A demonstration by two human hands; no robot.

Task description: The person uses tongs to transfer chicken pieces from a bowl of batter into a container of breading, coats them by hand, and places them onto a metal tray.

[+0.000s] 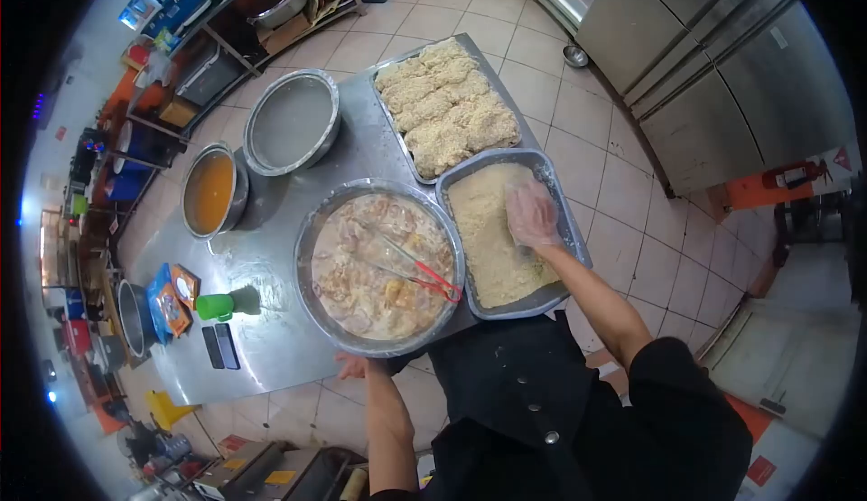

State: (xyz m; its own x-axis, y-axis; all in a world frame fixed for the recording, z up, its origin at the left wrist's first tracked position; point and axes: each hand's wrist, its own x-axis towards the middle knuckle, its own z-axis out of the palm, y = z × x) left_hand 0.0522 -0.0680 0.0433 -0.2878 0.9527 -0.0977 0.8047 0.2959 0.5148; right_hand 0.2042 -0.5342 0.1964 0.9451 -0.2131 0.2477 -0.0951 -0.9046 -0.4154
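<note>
My right hand (533,213), in a clear plastic glove, is over the right side of a grey tub (576,262) of pale breadcrumbs (488,230). Its fingers are blurred against the crumbs, and whether they hold anything is hidden. Low at the near side of a big metal bowl (304,298), my left hand (352,365) has its visible fingers apart, with nothing seen in them. Raw meat pieces in a milky batter (361,275) fill that bowl. Red-handled tongs (424,271) lie across it, handles towards the tub.
Behind the tub, a metal tray (411,162) holds several rows of crumb-coated pieces (447,103). Left stand a bowl of cloudy liquid (293,121) and a bowl of orange liquid (214,194). A green mug (214,306), a phone (226,346) and packets (172,307) occupy the table's left end.
</note>
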